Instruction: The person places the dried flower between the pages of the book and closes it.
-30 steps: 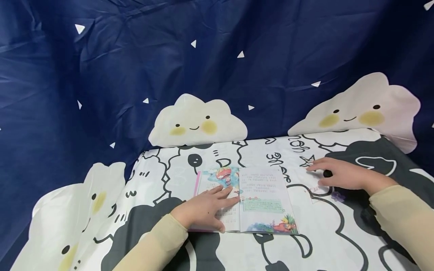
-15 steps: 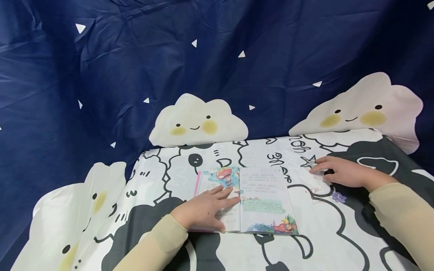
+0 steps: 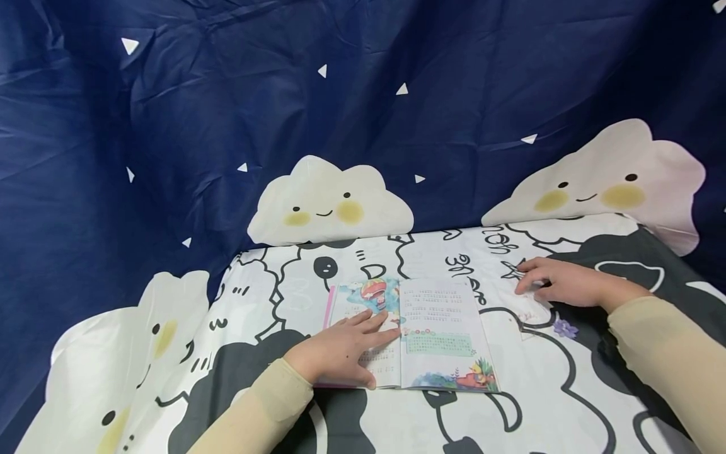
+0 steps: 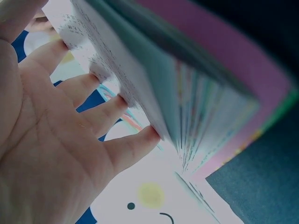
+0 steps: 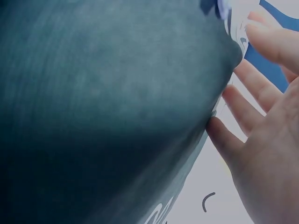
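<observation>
An open picture book (image 3: 445, 309) lies on the patterned cloth, a hot-air balloon drawn on its left page. My left hand (image 3: 346, 353) rests on that left page with the fingers spread. In the left wrist view, the fingertips (image 4: 152, 133) touch the page beside the thick stack of leaves. To the right of the book, my right hand (image 3: 567, 284) lies on the cloth, fingers relaxed, near a printed star. In the right wrist view its fingertips (image 5: 217, 126) meet the cloth. A small purple flower-shaped piece (image 3: 565, 328) lies just below the right hand.
The black-and-white cartoon cloth (image 3: 539, 391) covers the surface under the book. Behind it hangs a dark blue curtain (image 3: 363, 113) with small white triangles. Smiling cloud shapes (image 3: 331, 208) show along the back and at the left.
My right hand has shifted slightly away from me, and its thumb has drawn in toward the fingers. More of the purple flower shows. The left hand and book stay put.
</observation>
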Demonstrator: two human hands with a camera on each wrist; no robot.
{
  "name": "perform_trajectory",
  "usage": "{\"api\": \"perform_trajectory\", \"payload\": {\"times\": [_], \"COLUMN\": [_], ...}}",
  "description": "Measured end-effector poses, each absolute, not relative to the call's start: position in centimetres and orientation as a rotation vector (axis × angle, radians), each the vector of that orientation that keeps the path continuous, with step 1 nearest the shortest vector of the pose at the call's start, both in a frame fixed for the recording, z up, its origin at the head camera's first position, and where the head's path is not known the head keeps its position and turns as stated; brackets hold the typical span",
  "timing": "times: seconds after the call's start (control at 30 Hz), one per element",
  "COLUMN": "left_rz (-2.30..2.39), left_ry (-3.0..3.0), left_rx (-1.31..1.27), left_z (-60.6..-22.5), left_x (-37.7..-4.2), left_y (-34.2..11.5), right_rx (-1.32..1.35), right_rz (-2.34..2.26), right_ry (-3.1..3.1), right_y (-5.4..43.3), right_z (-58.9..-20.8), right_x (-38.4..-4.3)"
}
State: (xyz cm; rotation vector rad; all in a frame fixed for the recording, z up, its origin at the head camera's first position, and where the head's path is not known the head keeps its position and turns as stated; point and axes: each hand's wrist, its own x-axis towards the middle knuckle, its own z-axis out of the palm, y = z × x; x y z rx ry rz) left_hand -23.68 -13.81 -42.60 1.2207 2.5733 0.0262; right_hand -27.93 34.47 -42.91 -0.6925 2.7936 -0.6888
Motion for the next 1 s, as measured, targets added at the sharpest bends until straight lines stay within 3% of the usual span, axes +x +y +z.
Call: {"api": "perform_trajectory", "payload": {"times": [0.4, 1.0], "left_rz": [0.081, 0.087], "left_ry": [2.564, 2.552], "left_rx": [1.193, 1.182], "left_z": [-42.5, -42.4], "left_x": [-23.3, -23.2], "left_y": [-13.7, -13.7], "right_rx": [-0.713, -0.528], "right_rz": [-0.738, -0.573], "right_ry": [2.895, 2.911], "right_y": [35.6, 35.1], "right_z": [-43.0, -43.3], "right_x": [-27.5, -25.7]}}
